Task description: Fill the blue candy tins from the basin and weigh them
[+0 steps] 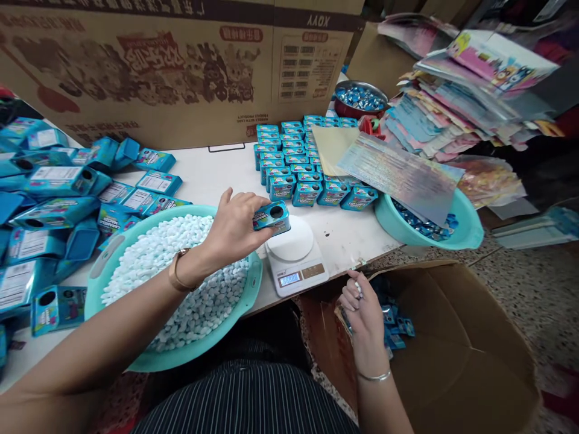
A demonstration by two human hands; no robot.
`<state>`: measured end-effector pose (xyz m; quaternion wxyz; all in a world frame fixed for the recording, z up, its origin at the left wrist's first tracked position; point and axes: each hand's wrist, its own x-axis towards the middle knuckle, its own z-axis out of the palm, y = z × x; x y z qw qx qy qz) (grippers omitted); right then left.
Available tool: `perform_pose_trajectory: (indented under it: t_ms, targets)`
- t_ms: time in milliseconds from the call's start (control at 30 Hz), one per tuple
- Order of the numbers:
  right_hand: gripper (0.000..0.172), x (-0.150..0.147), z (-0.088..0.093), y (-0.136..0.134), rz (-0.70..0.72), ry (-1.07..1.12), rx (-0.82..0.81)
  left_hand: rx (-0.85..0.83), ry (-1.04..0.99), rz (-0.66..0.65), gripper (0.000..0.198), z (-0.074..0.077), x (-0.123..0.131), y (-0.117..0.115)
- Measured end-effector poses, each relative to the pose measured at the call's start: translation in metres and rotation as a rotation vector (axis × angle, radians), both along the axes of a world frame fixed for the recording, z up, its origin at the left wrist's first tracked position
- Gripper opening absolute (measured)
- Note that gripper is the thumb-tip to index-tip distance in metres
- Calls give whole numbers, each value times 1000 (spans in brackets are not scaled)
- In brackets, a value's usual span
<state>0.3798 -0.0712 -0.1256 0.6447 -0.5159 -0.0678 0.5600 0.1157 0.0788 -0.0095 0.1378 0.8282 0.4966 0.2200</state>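
My left hand (239, 226) is closed around a small blue candy box (274, 217), with a dark round hole showing in its top. It is held just above the white kitchen scale (296, 265), whose display is lit but too blurred to read. Left of the scale sits a turquoise basin (93, 289) full of small pale candies (212, 301). My right hand (364, 301) is off the table edge, right of the scale, with its fingers curled in. A couple of white candies (359, 288) show between those fingers.
Many blue boxes (58, 211) are heaped at left; others stand in rows (289, 163) behind the scale. A second turquoise basin (473, 223) and a red pot (362, 108) hold blue wrapped pieces. An open carton (452, 337) sits below right; a large carton (158, 72) stands behind.
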Motion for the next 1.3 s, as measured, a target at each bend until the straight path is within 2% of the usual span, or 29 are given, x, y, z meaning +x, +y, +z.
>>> perform_pose_trajectory:
  t_ms: [133, 267, 533, 767, 1067, 1167, 1233, 1300]
  targets:
    - [24, 13, -12, 0, -53, 228, 65, -14, 3, -13, 35, -5, 7, 4]
    - [24, 23, -22, 2, -172, 376, 79, -37, -11, -38, 40, -15, 18, 10]
    - [22, 27, -15, 3, -315, 327, 94, -65, 25, -70, 60, -29, 41, 13]
    - [20, 32, -16, 0, -245, 274, 147, -72, 97, -97, 63, -39, 52, 17]
    - [18, 31, -13, 7, -288, 302, 153, -109, 148, -100, 64, -51, 59, 19]
    - [17, 31, -14, 10, -261, 288, 184, -136, 174, -104, 65, -54, 61, 19]
    - [17, 32, -14, 12, -232, 269, 197, -175, 206, -98, 70, -52, 62, 19]
    - [17, 32, -13, 14, -235, 273, 188, -210, 239, -89, 84, -48, 61, 18]
